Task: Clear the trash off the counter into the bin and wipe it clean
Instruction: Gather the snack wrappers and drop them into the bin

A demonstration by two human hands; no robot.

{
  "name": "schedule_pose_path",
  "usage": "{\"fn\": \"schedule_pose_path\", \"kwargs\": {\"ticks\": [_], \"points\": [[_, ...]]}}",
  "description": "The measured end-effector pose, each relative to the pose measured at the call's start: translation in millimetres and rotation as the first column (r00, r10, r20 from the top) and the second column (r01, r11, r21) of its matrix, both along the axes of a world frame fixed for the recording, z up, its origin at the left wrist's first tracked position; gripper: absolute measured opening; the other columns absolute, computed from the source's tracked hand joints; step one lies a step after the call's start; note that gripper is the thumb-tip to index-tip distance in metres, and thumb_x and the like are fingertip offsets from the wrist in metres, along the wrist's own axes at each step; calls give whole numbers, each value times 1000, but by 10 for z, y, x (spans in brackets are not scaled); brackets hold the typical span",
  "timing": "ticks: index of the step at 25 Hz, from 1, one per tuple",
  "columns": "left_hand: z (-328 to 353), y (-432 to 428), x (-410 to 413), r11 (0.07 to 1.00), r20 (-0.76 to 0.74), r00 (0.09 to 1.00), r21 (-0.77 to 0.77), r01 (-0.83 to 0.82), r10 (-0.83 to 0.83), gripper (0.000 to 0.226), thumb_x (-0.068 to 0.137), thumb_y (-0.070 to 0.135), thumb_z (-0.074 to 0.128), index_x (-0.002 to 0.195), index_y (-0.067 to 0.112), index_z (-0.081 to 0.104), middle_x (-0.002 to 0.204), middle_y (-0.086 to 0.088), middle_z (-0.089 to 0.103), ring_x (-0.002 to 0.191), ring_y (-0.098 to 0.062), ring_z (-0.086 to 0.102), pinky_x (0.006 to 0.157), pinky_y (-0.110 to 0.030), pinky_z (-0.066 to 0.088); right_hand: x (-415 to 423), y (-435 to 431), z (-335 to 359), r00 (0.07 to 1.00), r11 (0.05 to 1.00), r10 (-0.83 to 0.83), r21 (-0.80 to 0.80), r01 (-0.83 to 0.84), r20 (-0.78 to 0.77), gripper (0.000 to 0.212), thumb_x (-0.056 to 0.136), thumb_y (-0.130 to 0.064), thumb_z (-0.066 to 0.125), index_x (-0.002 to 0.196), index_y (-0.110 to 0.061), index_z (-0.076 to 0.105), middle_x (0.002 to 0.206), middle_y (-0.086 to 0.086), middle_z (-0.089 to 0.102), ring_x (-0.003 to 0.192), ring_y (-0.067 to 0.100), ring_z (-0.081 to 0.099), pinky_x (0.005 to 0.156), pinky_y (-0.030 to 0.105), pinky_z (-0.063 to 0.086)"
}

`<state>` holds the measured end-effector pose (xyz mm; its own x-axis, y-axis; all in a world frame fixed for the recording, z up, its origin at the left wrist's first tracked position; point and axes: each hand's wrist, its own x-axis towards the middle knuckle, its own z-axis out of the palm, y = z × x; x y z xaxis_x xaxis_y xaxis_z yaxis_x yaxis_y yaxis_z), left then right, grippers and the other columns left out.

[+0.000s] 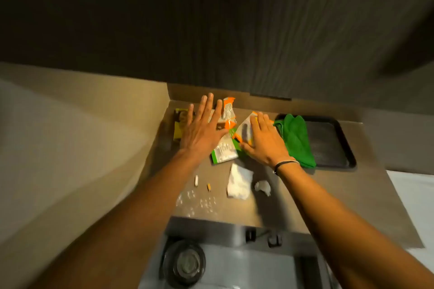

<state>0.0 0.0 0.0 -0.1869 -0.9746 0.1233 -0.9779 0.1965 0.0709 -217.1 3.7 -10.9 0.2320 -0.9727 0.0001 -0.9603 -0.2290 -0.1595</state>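
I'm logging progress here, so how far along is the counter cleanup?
Nothing looks done yet. Both hands, left hand and right hand, are spread open over the snack wrappers. Still left: the crumpled tissue, small butts, white crumbs, then wiping with the green cloth.

You are working in a small kitchen or kitchenette. The work surface is a brown counter [305,204] set into a corner, with beige wall panels on the left and behind it. A dark wood-grain cabinet front [234,30] hangs directly above. Below the counter's near edge you see a grey sink [246,270] with a round drain [185,264]. A black tray [333,143] carrying a green cloth [297,138] sits at the counter's right rear.
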Motion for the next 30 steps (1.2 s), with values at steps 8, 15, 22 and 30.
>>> {"fn": "schedule_pose_path", "kwargs": {"ticks": [8, 15, 22, 30], "points": [[-341, -412, -89, 994, -47, 998, 97, -42, 47, 46, 105, 16, 66, 150, 18, 58, 163, -9, 53, 155, -34, 42, 120, -50, 45, -49, -205, -269, 999, 994, 49, 95, -48, -6, 27, 101, -44, 52, 106, -17, 57, 113, 12, 64, 99, 37, 64, 76, 48, 56], [-109, -109, -38, 979, -289, 956, -176, -102, 48, 34, 104, 0, 59, 135, 7, 71, 153, -14, 64, 144, -37, 57, 109, -56, 55, 1, 63, -71, 982, 954, 120, -292, -73, 148, 48, 92, -2, 58, 138, -17, 57, 135, 13, 68, 116, 38, 68, 81, 47, 58], [185, 1219, 384, 764, -553, 833, -523, -379, 35, 38, 103, 9, 47, 122, 1, 79, 135, -14, 76, 122, -32, 74, 97, -38, 58, 411, 1060, 296, 881, 757, 402, -632, -165, 251, 39, 110, -14, 42, 144, -5, 59, 149, 16, 58, 140, 30, 56, 113, 47, 50], [-769, 3740, 542, 687, -771, 537, -185, -703, 342, 36, 106, 8, 48, 129, 1, 75, 132, -9, 76, 121, -17, 70, 106, -4, 41, 753, 3154, -360, 620, 741, 665, -469, -480, 417, 33, 110, -9, 46, 137, -2, 63, 147, 14, 59, 142, 26, 54, 113, 45, 49]]}}
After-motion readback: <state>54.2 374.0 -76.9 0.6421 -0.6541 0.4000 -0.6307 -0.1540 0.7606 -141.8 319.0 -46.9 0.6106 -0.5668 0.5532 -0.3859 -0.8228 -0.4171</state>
